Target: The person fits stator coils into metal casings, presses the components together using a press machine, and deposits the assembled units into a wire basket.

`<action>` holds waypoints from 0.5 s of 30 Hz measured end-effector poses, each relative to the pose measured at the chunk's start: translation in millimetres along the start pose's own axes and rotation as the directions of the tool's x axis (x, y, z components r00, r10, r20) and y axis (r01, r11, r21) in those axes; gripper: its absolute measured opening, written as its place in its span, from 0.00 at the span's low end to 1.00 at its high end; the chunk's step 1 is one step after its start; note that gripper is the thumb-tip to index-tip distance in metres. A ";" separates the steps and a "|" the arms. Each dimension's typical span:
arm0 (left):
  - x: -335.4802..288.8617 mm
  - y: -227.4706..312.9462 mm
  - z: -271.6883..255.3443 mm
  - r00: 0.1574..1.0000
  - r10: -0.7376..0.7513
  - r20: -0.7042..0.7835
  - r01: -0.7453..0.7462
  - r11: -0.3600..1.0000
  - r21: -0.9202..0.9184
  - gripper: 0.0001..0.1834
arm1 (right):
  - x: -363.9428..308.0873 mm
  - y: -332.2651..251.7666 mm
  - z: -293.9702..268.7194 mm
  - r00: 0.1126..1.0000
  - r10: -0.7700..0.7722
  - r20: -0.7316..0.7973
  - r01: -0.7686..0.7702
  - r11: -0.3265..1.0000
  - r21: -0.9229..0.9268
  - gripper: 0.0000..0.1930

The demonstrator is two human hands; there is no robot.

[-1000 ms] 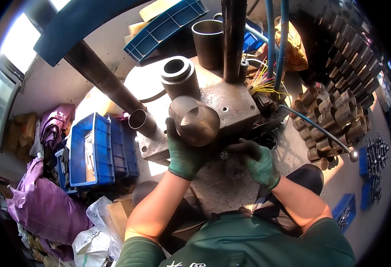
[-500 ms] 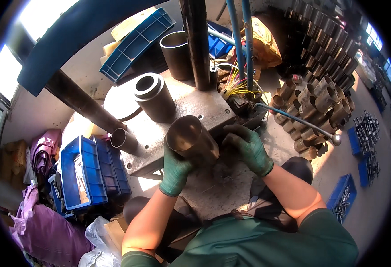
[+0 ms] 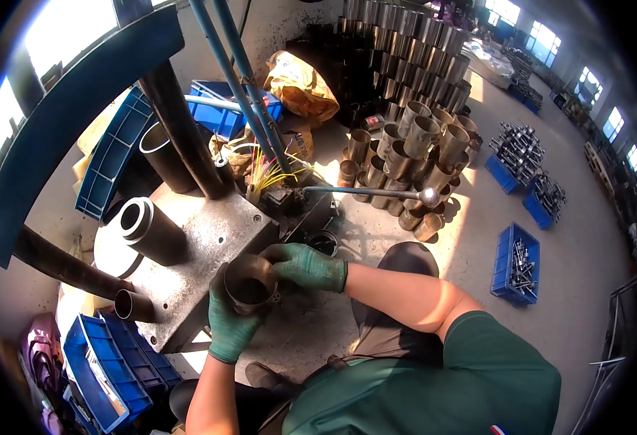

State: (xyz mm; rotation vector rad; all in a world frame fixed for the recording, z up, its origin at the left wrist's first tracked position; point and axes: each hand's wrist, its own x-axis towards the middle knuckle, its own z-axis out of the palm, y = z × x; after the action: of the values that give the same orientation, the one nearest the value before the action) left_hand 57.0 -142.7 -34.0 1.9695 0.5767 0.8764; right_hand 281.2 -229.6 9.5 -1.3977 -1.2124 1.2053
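Observation:
A short metal sleeve (image 3: 249, 271) is held above the front corner of the steel press table (image 3: 206, 272), its open mouth facing up toward me. My left hand (image 3: 231, 326), in a green glove, wraps round its left and near side. With the fingers closed at the rim on the right, my right hand (image 3: 307, 267), also green-gloved, grips the same sleeve; its fingertips are partly hidden. On the table stand a thick cylinder with a stepped top ring (image 3: 160, 235) and a wider tube (image 3: 166, 156) farther back. A small tube (image 3: 134, 306) lies at the table's left edge.
A metal lever with a ball end (image 3: 428, 196) juts right from the press. Beyond it, several loose tubes (image 3: 413, 156) are heaped on the floor. Blue crates (image 3: 506, 246) of metal parts sit at right, and another blue crate (image 3: 101, 362) at lower left.
My view has swung to the right. My right hand, apart from the sleeve before, has come to its rim. The left hand still holds the sleeve.

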 end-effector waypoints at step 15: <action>-10.9 4.3 9.6 0.831 -0.093 0.548 -0.216 0.854 0.473 0.34 | -174.0 51.0 -273.3 0.668 0.393 -0.632 -0.579 0.808 -0.109 0.05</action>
State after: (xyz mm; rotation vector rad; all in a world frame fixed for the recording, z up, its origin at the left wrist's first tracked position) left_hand 57.6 -157.4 -37.7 2.6068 0.4209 0.1296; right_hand 550.6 -416.6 11.0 -2.2380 -0.5877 0.8162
